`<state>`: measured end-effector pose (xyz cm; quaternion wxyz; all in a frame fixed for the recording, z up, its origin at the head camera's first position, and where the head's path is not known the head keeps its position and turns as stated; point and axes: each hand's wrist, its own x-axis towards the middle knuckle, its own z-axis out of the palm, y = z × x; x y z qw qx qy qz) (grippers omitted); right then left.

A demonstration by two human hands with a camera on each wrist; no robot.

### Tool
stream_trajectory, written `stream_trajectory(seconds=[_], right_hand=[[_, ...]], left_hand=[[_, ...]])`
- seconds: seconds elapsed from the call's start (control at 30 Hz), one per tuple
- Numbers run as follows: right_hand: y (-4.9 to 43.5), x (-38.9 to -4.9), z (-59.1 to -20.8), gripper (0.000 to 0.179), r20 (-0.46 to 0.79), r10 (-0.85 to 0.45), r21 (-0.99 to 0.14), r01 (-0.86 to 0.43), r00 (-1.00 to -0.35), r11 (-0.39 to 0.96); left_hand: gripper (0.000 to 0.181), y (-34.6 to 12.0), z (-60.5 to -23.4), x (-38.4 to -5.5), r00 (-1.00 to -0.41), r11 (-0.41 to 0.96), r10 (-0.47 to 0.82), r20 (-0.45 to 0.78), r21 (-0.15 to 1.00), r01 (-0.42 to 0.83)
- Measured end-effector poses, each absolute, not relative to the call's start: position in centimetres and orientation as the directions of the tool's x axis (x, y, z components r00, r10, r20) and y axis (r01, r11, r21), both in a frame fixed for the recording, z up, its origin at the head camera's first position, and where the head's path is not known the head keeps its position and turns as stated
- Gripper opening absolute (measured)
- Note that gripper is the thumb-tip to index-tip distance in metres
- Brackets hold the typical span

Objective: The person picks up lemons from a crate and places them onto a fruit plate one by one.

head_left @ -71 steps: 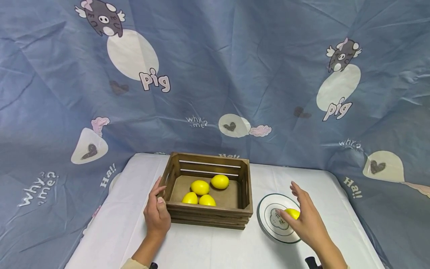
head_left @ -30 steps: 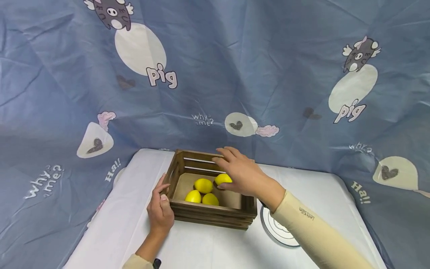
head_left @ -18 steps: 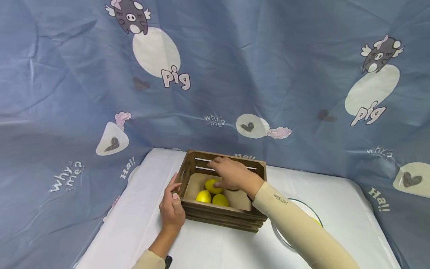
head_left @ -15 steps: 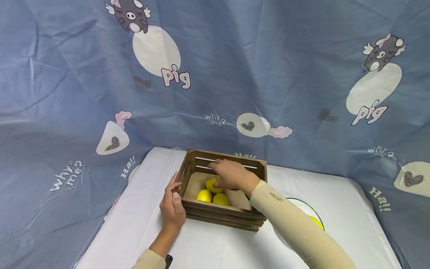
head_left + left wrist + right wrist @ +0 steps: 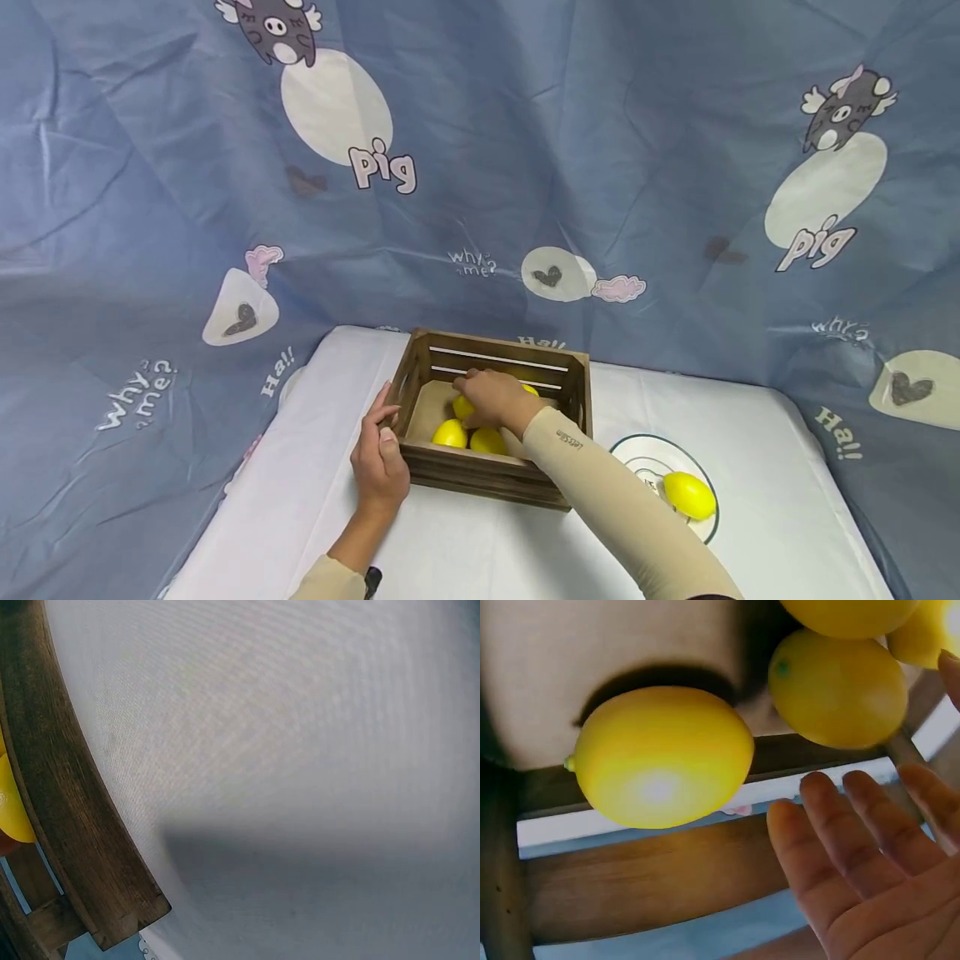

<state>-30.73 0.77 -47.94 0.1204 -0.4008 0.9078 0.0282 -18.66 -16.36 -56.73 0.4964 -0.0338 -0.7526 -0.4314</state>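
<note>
Several yellow lemons lie in a slatted wooden crate [image 5: 480,483]. My left hand [image 5: 381,467] holds the crate's front left corner, thumb by the front rim and fingers along the left side. Inside the crate, my right hand [image 5: 491,400] hovers palm down over the lemons, partly covering one lemon [image 5: 461,407]. In the right wrist view the fingers of that hand [image 5: 870,877] are extended, apart from a larger-looking lemon [image 5: 664,757] and close to another lemon [image 5: 840,690]. The left wrist view catches only the crate's rim [image 5: 75,802] and a bit of lemon [image 5: 13,802].
Right of the crate, a white plate [image 5: 660,448] with a dark green rim bears one lemon [image 5: 690,495]. The right sleeve [image 5: 615,500] crosses between crate and plate. A blue printed cloth [image 5: 480,167] hangs behind the white table [image 5: 442,550].
My right hand has gone from above the plate into the crate, and lately shifted left and nearer me, uncovering part of the far lemon. The left hand keeps its hold on the crate.
</note>
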Motion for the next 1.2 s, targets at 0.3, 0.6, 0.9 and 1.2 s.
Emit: stream_trajectory(seconds=[0.3, 0.6, 0.9, 1.2], right_hand=[[0.8, -31.3, -49.1, 0.058, -0.289, -0.677, -0.033, -0.699, -0.677, 0.714], [0.9, -31.5, -49.2, 0.06, -0.294, -0.684, -0.034, -0.708, -0.668, 0.706], [0.7, -31.6, -49.7, 0.045, -0.28, -0.69, -0.024, -0.713, -0.668, 0.7], [0.7, -31.9, -49.3, 0.058, -0.214, -0.69, -0.071, -0.693, -0.692, 0.717]], left_hand=[[0.037, -16.3, -56.7, -18.8, -0.52, 0.609, -0.365, 0.773, 0.62, 0.495], [0.037, -16.1, -56.6, -18.9, -0.518, 0.614, -0.366, 0.773, 0.619, 0.489], [0.038, -16.2, -56.5, -18.7, -0.53, 0.613, -0.378, 0.759, 0.634, 0.472], [0.038, -16.2, -56.8, -18.6, -0.533, 0.618, -0.381, 0.755, 0.637, 0.461]])
